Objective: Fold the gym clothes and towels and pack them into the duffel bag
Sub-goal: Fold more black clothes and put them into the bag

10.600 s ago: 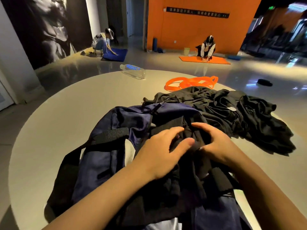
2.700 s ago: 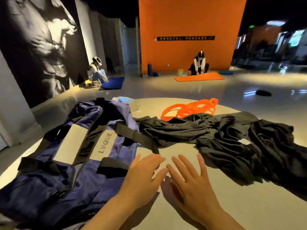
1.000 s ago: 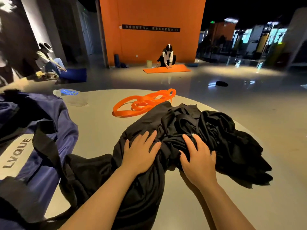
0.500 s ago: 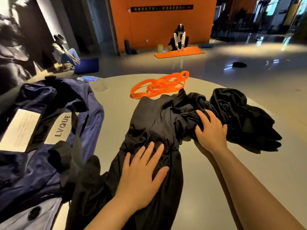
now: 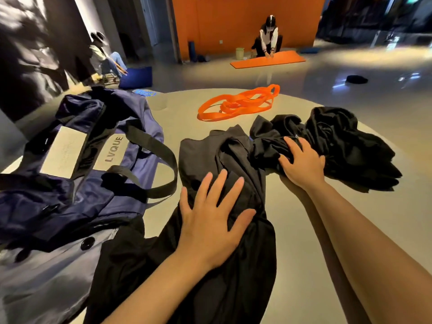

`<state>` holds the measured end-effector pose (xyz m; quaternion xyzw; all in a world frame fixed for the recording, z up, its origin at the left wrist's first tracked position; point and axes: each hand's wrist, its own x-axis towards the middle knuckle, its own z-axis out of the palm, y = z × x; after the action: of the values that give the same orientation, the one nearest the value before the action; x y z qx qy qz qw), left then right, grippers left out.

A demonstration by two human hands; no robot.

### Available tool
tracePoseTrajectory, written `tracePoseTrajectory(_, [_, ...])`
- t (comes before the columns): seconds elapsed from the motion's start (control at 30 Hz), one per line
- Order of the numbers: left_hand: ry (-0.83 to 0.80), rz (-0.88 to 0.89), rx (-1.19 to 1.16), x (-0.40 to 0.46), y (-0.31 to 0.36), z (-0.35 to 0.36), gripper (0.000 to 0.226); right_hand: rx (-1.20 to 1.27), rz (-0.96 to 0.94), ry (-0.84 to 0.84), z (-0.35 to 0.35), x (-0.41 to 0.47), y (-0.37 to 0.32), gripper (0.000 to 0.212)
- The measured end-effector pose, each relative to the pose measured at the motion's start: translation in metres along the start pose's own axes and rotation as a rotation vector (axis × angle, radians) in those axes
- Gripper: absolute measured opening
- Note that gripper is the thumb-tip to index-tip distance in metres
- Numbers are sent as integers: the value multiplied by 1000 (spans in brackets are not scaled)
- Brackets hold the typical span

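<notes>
Left hand [image 5: 211, 224]: flat, fingers spread, pressing long black fabric garment [image 5: 224, 164] on round grey table [image 5: 304, 230] | Right hand [image 5: 302, 163]: fingers curled, gripping bunched black cloth pile [image 5: 346, 141] | Navy nylon duffel bag [image 5: 77, 169]: left of garment, unzipped | Orange looped resistance band [image 5: 236, 104]: beyond, apart.

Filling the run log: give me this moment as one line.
left hand flat on black garment | right hand grips bunched black cloth | duffel bag beside, nothing folded
</notes>
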<state>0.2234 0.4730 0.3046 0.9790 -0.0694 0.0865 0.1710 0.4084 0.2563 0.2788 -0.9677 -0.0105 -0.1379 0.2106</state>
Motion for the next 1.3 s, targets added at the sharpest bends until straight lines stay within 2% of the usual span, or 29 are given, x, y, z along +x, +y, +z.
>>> tracePoseTrajectory(0.1, [-201,52,52,20,1,6,75,-20,-43,-71,2,10,0,56])
tracePoseTrajectory(0.2, [-294,148,12,22,-4,10,65,-12,-93,-123,9,28,-3,55])
tracePoseTrajectory(0.4, [-304,190,-139,26,-12,8,65,40,-176,-179,36,83,-34,54])
tracePoseTrajectory(0.63, [-306,176,-211,31,-15,9,66,74,-254,-116,65,115,-48,55])
tracePoseTrajectory(0.83, [-287,169,-182,23,-14,13,68,114,-274,42,56,87,-49,61])
tracePoseTrajectory(0.93, [-270,169,-175,23,-16,15,68,134,-232,81,48,63,-41,55])
tracePoseTrajectory(1.07, [-245,181,-188,27,-19,18,66,185,-122,41,32,16,-25,49])
tracePoseTrajectory(1.3, [-190,190,-176,22,-19,15,81,185,4,-107,-9,-87,-14,50])
